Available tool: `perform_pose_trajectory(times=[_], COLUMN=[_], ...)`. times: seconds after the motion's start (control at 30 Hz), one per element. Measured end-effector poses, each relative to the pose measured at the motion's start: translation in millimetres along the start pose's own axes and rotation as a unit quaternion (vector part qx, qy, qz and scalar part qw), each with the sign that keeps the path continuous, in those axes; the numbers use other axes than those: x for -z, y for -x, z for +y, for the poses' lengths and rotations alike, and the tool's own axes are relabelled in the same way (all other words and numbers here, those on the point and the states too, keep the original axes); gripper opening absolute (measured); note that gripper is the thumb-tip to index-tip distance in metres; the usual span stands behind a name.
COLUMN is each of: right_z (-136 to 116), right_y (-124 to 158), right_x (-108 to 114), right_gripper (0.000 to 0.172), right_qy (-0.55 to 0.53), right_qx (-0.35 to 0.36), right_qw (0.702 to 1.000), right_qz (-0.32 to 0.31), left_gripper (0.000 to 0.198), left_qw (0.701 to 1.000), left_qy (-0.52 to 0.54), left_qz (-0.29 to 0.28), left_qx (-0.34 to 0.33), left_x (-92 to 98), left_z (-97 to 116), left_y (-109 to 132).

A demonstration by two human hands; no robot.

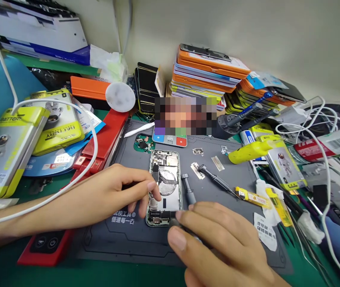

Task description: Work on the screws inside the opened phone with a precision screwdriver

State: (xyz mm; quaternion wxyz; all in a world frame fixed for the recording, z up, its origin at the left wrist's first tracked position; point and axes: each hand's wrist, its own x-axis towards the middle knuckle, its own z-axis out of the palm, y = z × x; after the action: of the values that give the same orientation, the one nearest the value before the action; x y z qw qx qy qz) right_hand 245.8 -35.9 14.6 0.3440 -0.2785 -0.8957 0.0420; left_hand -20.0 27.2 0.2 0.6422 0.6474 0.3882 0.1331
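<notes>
- At the middle of a dark mat (128,243), laid over the green surface (98,275), an opened phone (170,195) lies flat with its inside up, a position that presumably leaves its parts exposed to both hands.
- The left hand (134,187) comes in across the mat's left edge, fingers bent and loosely spread, at the phone's left side and partly over it, likely to stop the slim body from sliding.
- The right hand (218,239), toward the mat's near edge, appears to pinch a dark tool (184,226) beside the phone's near right corner (its type cannot be told, as the fingers hide most of it); the low grip suggests a wish for fine control.
- Just right of the phone rests a grey-handled tool (188,189), probably left within easy reach.
- Nearer the mat's right edge, a screwdriver (218,179) and a flat metal piece (218,163) lie apart from the phone, perhaps to avoid crowding it.
- By the mat's far right corner, a tool holder (228,126) stores handles upright, seemingly for quick picking.
</notes>
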Motion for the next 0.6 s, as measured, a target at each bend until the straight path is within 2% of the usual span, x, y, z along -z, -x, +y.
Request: perform_pose_trajectory(times=[0.6], right_z=[2.5], right_y=[-9.7], right_x=[4.2], right_gripper=[0.023], right_qy=[0.004], right_qx=[0.0], right_qw=[1.0], right_qz=[-0.031], left_gripper=[0.039], left_qw=[1.0], left_qy=[-0.007], left_qz=[0.001], left_qx=[0.0], left_x=[0.5], left_z=[5.1], left_y=[-1.1])
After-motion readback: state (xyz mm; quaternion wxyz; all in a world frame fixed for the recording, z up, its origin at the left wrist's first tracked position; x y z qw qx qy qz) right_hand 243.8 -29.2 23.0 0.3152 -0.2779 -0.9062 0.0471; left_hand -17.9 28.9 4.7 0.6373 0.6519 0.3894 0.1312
